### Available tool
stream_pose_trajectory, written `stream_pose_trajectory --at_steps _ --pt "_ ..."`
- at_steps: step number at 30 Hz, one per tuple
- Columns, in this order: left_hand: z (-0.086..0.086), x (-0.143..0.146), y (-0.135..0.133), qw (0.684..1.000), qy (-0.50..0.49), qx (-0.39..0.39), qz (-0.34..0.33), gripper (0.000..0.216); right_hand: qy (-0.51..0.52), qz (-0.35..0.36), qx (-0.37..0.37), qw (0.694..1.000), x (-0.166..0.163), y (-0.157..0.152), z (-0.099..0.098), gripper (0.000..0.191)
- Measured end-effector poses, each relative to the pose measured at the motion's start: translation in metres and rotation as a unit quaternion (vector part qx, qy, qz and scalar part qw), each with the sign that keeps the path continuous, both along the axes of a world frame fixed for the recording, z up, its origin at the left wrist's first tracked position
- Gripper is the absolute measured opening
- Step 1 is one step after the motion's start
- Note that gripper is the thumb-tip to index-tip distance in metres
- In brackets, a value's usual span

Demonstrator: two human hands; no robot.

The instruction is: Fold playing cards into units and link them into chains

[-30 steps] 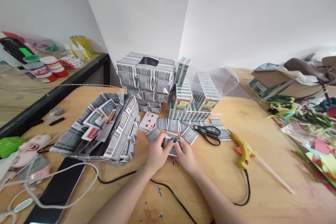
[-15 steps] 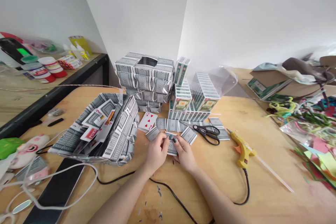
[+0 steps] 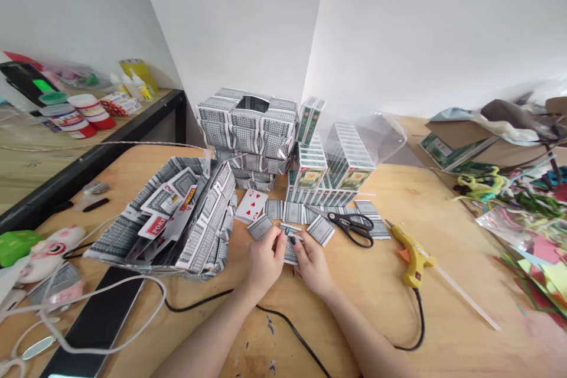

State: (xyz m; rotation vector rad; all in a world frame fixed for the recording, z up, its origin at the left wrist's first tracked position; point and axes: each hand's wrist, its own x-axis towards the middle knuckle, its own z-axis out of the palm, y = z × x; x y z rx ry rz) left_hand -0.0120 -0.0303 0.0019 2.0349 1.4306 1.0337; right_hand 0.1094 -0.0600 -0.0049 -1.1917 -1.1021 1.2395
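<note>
Both of my hands meet over the table around a playing card (image 3: 290,255) with a grey patterned back. My left hand (image 3: 267,255) pinches its left side between thumb and fingers. On the other side my right hand (image 3: 313,263) grips it with the thumb on top. The fingers cover much of the card, so any fold in it is hard to make out. Just beyond lie folded card pieces (image 3: 320,230) and a three of hearts (image 3: 251,205). Black-handled scissors (image 3: 354,228) rest to the right, over several card pieces.
A box built of folded cards (image 3: 208,218), holding loose cards, stands at left. Behind are a larger card structure (image 3: 248,130) and stacked card packs (image 3: 349,159). A yellow glue gun (image 3: 416,260) with a glue stick lies right; its black cord (image 3: 292,328) crosses the table.
The view has shifted slightly, moving the scene a little to the right. Both hands keep hold of the card, with the fingers shifting only slightly on it.
</note>
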Motion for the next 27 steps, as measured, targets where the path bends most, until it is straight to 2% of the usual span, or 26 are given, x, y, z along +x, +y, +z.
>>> stream_pose_trajectory --at_steps 4,11,14,18,22,27 --pt "-0.001 -0.001 0.003 1.000 0.009 0.002 0.025 0.023 0.042 0.036 -0.005 0.998 -0.001 0.000 0.005 0.023" --pt "0.003 -0.002 0.002 1.000 0.005 0.004 0.025 0.024 0.043 0.025 -0.014 0.999 -0.004 0.000 0.007 0.022" --pt "0.004 -0.006 0.005 0.999 -0.012 0.014 0.030 0.024 0.055 -0.010 -0.026 0.998 -0.001 0.003 0.006 0.024" --pt "0.006 -0.015 0.014 0.993 -0.019 0.091 0.077 0.018 0.091 -0.120 -0.029 0.988 0.007 0.011 0.004 0.025" --pt "0.006 -0.021 0.025 0.987 0.027 0.141 0.066 0.023 0.180 -0.130 -0.024 0.975 0.014 0.016 0.003 0.021" --pt "-0.011 -0.023 0.036 0.982 0.123 0.133 0.059 0.039 0.240 -0.127 -0.025 0.962 0.019 0.018 0.002 0.020"
